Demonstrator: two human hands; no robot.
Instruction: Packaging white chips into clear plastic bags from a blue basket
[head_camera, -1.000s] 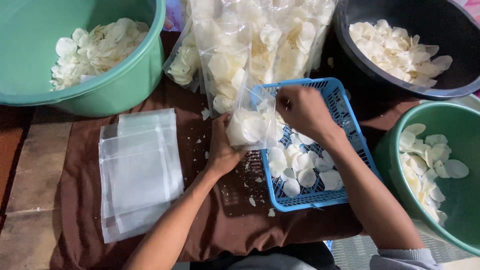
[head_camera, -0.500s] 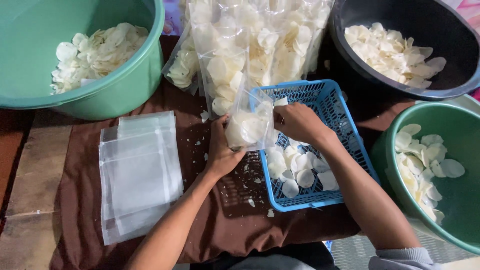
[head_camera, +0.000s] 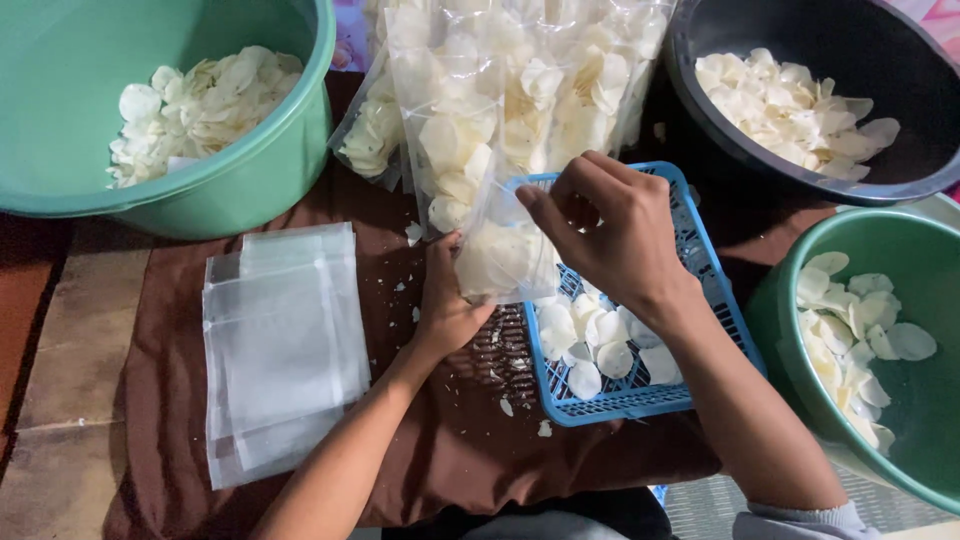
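Observation:
My left hand (head_camera: 447, 300) grips the lower left side of a small clear plastic bag (head_camera: 500, 262) partly filled with pale white chips. My right hand (head_camera: 605, 228) is at the bag's open top, fingers pinched at its mouth. The bag hangs over the left edge of a blue slotted plastic basket (head_camera: 690, 395), which holds several loose white chips (head_camera: 595, 340). Whether a chip sits between my right fingers is hidden.
A stack of flat empty clear bags (head_camera: 280, 345) lies at left on the brown cloth (head_camera: 450, 450). Filled chip bags (head_camera: 500, 100) lean at the back. Green basins with chips stand at far left (head_camera: 220, 190) and right (head_camera: 800, 370); a black basin (head_camera: 700, 120) at back right.
My right hand has moved from the basket's upper part leftward to the bag's mouth. The bag and my left hand have stayed about where they were.

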